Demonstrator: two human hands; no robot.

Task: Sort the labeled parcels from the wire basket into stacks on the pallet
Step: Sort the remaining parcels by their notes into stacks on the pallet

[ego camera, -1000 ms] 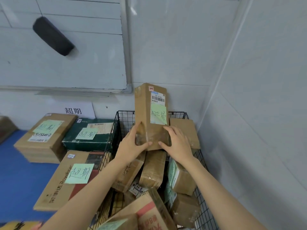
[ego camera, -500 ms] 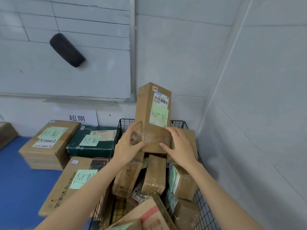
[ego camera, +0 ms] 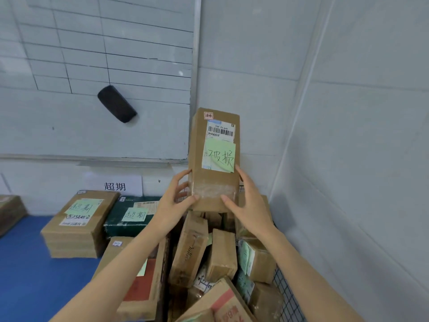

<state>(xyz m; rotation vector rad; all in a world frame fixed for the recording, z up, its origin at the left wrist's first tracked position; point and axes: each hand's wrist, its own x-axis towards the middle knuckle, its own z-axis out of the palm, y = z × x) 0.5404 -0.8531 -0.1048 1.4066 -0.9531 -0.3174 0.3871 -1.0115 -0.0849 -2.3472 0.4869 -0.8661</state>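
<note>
Box (ego camera: 214, 182): brown, upright, held in the air just above the basket (ego camera: 287, 296), long side vertical. Its front carries a barcode label (ego camera: 220, 130) near the top and a green note (ego camera: 220, 156) below it, handwritten 破损.
L hand (ego camera: 173, 203): grips the box's lower left edge, thumb on the front face, fingers curled round the side.
R hand (ego camera: 250, 203): grips the lower right edge the same way, thumb on the front, fingers behind.
Basket: wire, set in the corner by the wall (ego camera: 348, 159), packed w/ brown parcels (ego camera: 221, 254) lying at mixed angles, several w/ green notes.
Left of basket, on a blue surface (ego camera: 23, 275): 3 cartons, each w/ a green note: brown carton (ego camera: 79, 228), dark green carton (ego camera: 120, 226) touching its right side, and flat carton (ego camera: 130, 296) nearer the viewer, against the basket.
Behind them: sign (ego camera: 115, 186) reading 超期 on the wall; above it a whiteboard (ego camera: 92, 66) w/ a ruled grid and a black eraser (ego camera: 116, 104) stuck on it.
</note>
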